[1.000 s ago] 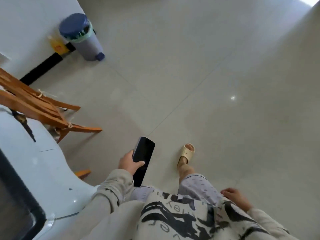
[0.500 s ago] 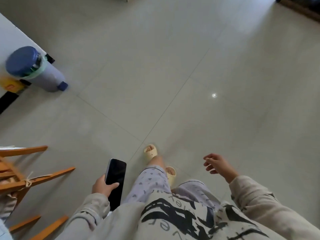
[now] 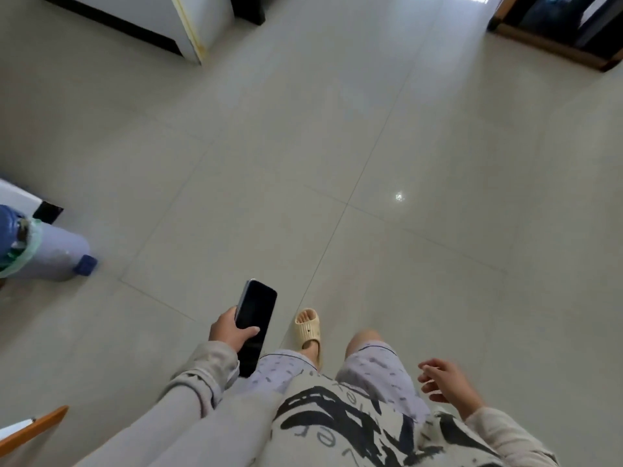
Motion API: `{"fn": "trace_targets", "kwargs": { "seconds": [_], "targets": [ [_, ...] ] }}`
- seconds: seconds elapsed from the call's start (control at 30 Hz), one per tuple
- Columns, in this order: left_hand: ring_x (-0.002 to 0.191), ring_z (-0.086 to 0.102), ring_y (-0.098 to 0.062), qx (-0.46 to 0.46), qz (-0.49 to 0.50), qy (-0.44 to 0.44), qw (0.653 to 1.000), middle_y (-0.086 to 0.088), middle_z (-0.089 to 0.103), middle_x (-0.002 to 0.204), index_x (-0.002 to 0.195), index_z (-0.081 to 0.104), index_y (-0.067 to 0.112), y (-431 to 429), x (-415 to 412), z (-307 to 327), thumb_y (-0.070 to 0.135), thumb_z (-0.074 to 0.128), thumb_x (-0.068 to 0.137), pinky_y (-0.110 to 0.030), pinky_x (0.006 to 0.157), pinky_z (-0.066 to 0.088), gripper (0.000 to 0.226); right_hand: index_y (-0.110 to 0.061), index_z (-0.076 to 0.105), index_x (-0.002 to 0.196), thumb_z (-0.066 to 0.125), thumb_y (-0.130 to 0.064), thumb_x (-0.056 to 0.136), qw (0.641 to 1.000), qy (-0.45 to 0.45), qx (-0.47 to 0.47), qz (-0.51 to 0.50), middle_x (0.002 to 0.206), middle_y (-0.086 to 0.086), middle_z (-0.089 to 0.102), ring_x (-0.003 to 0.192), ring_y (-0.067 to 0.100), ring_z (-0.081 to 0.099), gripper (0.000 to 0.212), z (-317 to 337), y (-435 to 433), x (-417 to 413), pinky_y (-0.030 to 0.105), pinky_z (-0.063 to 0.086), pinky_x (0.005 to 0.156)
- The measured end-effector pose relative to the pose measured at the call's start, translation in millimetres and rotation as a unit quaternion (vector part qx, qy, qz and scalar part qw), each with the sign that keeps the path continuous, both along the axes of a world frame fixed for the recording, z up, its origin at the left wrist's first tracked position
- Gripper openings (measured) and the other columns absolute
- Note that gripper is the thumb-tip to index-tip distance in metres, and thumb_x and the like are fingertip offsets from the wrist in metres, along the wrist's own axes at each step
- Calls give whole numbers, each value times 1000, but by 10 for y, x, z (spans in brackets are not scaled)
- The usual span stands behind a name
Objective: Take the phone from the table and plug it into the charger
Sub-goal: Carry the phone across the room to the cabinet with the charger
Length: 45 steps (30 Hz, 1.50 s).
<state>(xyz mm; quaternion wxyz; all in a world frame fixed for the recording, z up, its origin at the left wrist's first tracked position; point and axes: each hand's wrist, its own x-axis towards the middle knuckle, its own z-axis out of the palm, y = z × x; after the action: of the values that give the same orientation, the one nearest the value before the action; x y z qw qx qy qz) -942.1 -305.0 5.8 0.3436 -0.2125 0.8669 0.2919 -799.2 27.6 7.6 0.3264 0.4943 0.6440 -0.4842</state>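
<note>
A pale, glossy tiled floor [image 3: 371,136] fills the view, with thin grout lines crossing it and a small bright glint of light on one tile. The phone [image 3: 255,323] serves as the landmark: a dark smartphone, screen up and blank, held above the floor and pointing away from the person. The left hand [image 3: 230,332] grips its lower half, thumb laid across the screen and fingers wrapped round the far edge; a light grey sleeve [image 3: 202,375] runs back from that wrist. Just right of the phone, a foot in a cream slide sandal [image 3: 307,329] is planted on the tile. Further right, well apart from the phone, the right hand [image 3: 445,382] hangs free with fingers loosely curled, holding nothing. Far left of the phone stands a lilac pedal bin [image 3: 47,252] with a green liner and a blue pedal. Below-left of the phone, an orange wooden edge [image 3: 33,429] pokes in. Beyond the phone, at the top, a white cabinet [image 3: 188,21] stands on a black base.
</note>
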Motion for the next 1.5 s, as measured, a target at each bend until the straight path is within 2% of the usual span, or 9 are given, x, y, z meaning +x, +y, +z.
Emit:
{"fn": "trace_targets", "kwargs": {
  "seconds": [0.33, 0.57, 0.7, 0.8, 1.0, 1.13, 1.27, 1.4, 1.5],
  "targets": [
    [106, 60, -34, 66, -29, 49, 996, -21, 67, 113, 109, 59, -1, 955, -1960, 88, 9, 72, 73, -30, 82, 41, 40, -5, 53, 81, 40, 1, 92, 997, -29, 9, -70, 62, 9, 51, 50, 18, 43, 18, -154, 676, -1300, 24, 32, 50],
    [105, 60, -36, 25, 42, 17, 999, -22, 67, 112, 109, 59, -3, 1506, -2795, -19, 7, 72, 72, -35, 87, 44, 40, 0, 53, 85, 41, 4, 91, 1000, -12, 1, 27, 58, 8, 51, 49, 17, 44, 14, -246, 1473, -2878, 20, 38, 41],
    [105, 60, -36, -4, 77, -6, 997, -21, 67, 113, 111, 60, -2, 1790, -3204, -25, 6, 72, 73, -34, 85, 43, 41, 0, 54, 88, 42, 2, 91, 995, 15, -9, 101, 61, 7, 53, 50, 17, 47, 13, -144, 1983, -3922, 24, 36, 46],
    [106, 60, -37, -14, 115, -12, 993, -22, 67, 113, 111, 60, -3, 1990, -3528, -13, 4, 71, 73, -35, 86, 43, 40, -4, 53, 92, 40, 0, 92, 990, 38, -9, 136, 64, 5, 53, 51, 15, 47, 14, -37, 2297, -4633, 15, 39, 37],
    [104, 60, -38, -20, 137, -13, 990, -24, 67, 111, 108, 60, -5, 2372, -4328, -22, 3, 72, 72, -38, 87, 44, 38, -3, 54, 97, 39, 1, 93, 988, 68, -22, 134, 64, 5, 53, 34, 3, 53, 16, 45, 2725, -5772, 9, 37, 33],
    [106, 60, -38, -18, 131, -18, 991, -23, 67, 113, 110, 60, -4, 2637, -5011, -80, 3, 72, 72, -38, 89, 44, 40, 10, 55, 110, 39, 1, 93, 990, 56, -21, 129, 64, 5, 53, 49, 15, 48, 25, -33, 2927, -6367, 14, 37, 37],
    [106, 60, -38, -16, 124, -26, 992, -23, 67, 113, 110, 60, -4, 2944, -5854, -89, 2, 71, 72, -39, 90, 44, 40, 15, 53, 111, 40, 2, 93, 994, 24, -12, 101, 63, 6, 52, 50, 16, 46, 26, -63, 3173, -6866, 20, 35, 44],
    [105, 60, -36, 3, 85, -21, 996, -22, 68, 112, 109, 60, -4, 3325, -6814, 16, 4, 71, 72, -37, 88, 45, 39, 16, 52, 113, 39, 2, 93, 997, -16, -9, 68, 61, 8, 50, 41, 13, 47, 28, 1, 3473, -7351, 13, 33, 31],
    [107, 60, -35, 18, 56, -6, 998, -20, 67, 114, 111, 60, -1, 3613, -7460, 146, 5, 71, 73, -35, 90, 44, 40, 20, 54, 110, 40, 8, 91, 998, -22, 19, 52, 56, 8, 49, 34, 9, 45, 27, 34, 3651, -7623, 12, 34, 30]
  ]
}}
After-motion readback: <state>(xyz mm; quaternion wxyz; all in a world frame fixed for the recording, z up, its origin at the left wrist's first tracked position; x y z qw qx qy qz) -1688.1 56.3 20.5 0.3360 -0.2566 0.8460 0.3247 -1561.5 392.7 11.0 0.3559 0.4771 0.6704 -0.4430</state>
